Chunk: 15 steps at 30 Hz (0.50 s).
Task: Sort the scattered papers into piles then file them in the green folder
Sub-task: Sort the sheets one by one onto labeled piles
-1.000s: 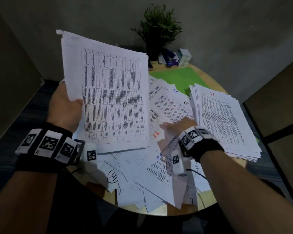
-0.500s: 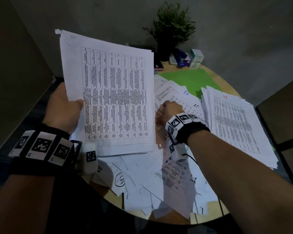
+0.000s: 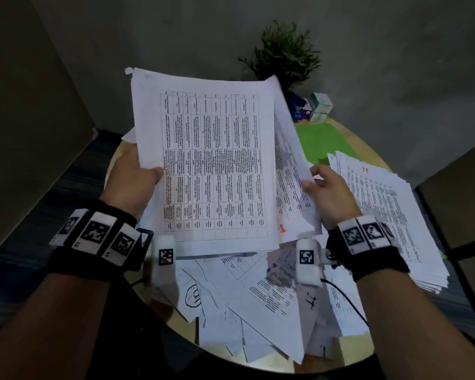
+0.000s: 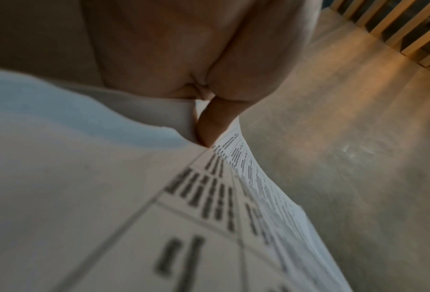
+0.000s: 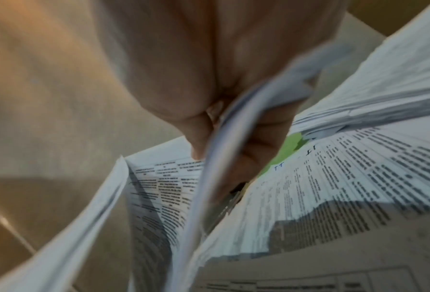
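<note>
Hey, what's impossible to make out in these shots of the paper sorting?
- Green folder: head view, mostly covered by the held sheets and the pile.
- Table text on the held stack: too small; blurred in the left wrist view.
- Right hand fingers: wrist view, motion-blurred sheet crosses them.

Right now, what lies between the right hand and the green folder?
In the head view, only bare tabletop and a stray sheet's corner separate right hand from green folder.

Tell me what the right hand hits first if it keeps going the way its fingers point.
Probably the held stack: the right hand, pinching a sheet, points left toward the stack's right edge. Depth is unclear.
</note>
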Tool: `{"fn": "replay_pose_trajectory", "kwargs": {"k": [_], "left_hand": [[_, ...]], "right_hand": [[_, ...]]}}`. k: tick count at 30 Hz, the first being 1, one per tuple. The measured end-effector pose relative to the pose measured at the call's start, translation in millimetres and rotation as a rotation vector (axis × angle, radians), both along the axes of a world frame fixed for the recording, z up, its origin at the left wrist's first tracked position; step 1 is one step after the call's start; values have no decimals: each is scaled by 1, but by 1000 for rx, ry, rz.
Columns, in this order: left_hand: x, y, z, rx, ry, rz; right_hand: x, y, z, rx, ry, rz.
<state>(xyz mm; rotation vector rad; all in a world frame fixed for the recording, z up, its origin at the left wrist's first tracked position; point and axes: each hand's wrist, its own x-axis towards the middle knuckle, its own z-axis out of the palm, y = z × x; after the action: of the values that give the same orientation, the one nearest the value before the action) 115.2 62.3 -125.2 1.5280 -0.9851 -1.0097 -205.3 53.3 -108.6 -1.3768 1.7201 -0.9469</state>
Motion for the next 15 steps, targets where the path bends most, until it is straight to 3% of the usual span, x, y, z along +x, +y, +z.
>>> {"fn": "replay_pose_trajectory", "kwargs": {"k": [8, 11, 15], "left_hand": [[-31, -4, 5, 39, 111, -3], [-38, -5, 6, 46, 133, -44], [-40, -5, 4, 50, 118, -60]], "right_hand": [[-2, 28, 1, -19, -533, -36], [2, 34, -2, 17, -593, -11], [7, 36, -2, 112, -531, 53]]}}
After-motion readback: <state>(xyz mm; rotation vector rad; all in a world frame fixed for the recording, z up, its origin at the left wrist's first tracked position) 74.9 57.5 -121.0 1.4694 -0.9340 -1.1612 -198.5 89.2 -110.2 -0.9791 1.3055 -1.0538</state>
